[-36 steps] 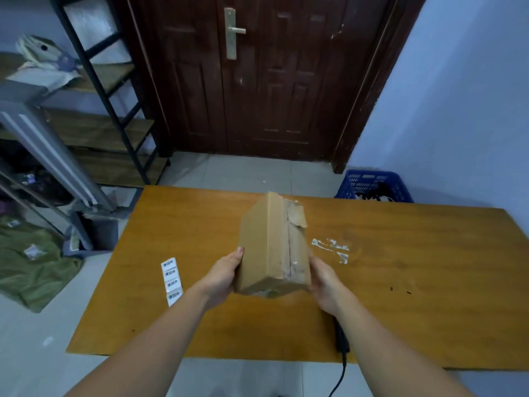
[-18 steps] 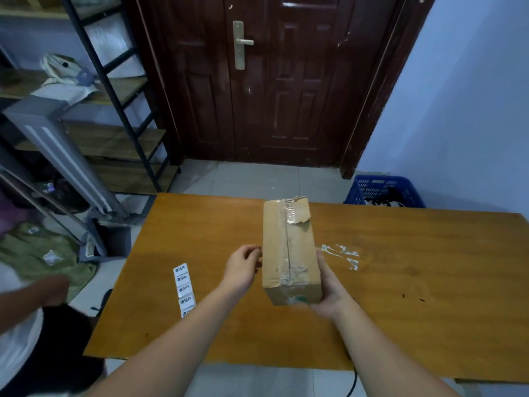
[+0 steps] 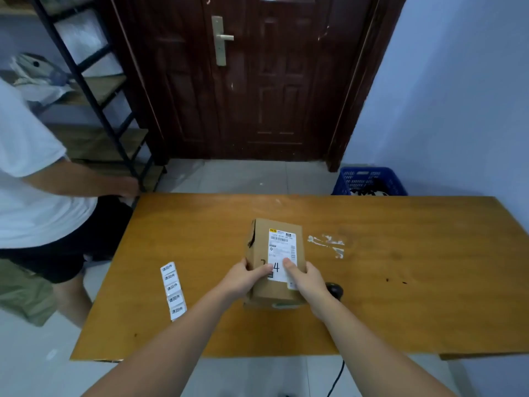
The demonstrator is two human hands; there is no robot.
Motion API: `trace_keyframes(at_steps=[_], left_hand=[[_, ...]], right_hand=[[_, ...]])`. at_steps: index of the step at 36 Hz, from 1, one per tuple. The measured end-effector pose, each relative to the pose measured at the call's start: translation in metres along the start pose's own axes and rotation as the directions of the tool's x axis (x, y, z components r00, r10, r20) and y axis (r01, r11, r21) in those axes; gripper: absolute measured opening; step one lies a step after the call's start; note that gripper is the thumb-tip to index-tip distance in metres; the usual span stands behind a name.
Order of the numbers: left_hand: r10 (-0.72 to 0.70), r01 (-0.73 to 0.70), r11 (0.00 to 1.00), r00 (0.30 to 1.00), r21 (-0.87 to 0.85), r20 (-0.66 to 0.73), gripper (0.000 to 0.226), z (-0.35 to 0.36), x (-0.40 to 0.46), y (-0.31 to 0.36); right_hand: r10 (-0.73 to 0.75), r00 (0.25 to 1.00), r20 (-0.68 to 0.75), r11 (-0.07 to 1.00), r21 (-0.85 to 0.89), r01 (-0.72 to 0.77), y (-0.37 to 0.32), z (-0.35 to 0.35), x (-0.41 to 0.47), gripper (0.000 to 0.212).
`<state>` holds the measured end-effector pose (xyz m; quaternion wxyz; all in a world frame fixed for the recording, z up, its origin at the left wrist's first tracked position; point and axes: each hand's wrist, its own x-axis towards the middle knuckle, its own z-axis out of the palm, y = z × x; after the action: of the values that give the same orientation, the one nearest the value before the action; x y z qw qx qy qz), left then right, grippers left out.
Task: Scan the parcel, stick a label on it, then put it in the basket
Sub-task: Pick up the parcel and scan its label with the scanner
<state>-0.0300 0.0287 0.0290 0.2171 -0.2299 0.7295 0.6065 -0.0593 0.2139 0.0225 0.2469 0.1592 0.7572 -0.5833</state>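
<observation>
A brown cardboard parcel [image 3: 262,245] lies on the wooden table [image 3: 400,282], its white shipping label with a barcode facing up. My left hand [image 3: 243,277] grips its near left side and my right hand [image 3: 307,277] grips its near right side, thumbs on top. A strip of white stickers [image 3: 172,290] lies on the table to the left. A black scanner [image 3: 335,290] sits just right of my right wrist, its cable hanging off the front edge. The blue basket [image 3: 369,181] stands on the floor beyond the table's far right.
A person in a white shirt and black shorts [image 3: 31,196] stands at the table's left end. A black metal shelf [image 3: 94,104] is behind them. A dark wooden door [image 3: 257,81] faces the table. Torn tape residue [image 3: 329,243] marks the tabletop.
The parcel has been turned from standing on edge with its taped seam showing to lying flat with the shipping label up. A person has walked in at the left.
</observation>
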Motion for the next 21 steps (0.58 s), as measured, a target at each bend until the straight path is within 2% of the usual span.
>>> trace_keyframes(at_steps=[4,10,21], left_hand=[[-0.041,0.042,0.999,0.998,-0.026,0.053,0.063,0.004,-0.002,-0.029],[-0.145,0.145,0.985,0.989,0.093,-0.012,0.046,0.015,-0.004,-0.062],[-0.148,0.162,0.981,0.981,0.109,-0.127,0.043,0.041,-0.003,-0.073]], right_hand=[[0.064,0.994,0.090,0.995,-0.087,-0.056,0.023,-0.003,0.001,0.042],[0.105,0.976,0.192,0.984,-0.164,-0.074,0.059,0.000,0.003,0.054],[0.110,0.981,0.160,0.980,-0.180,-0.081,0.091,0.007,0.013,0.061]])
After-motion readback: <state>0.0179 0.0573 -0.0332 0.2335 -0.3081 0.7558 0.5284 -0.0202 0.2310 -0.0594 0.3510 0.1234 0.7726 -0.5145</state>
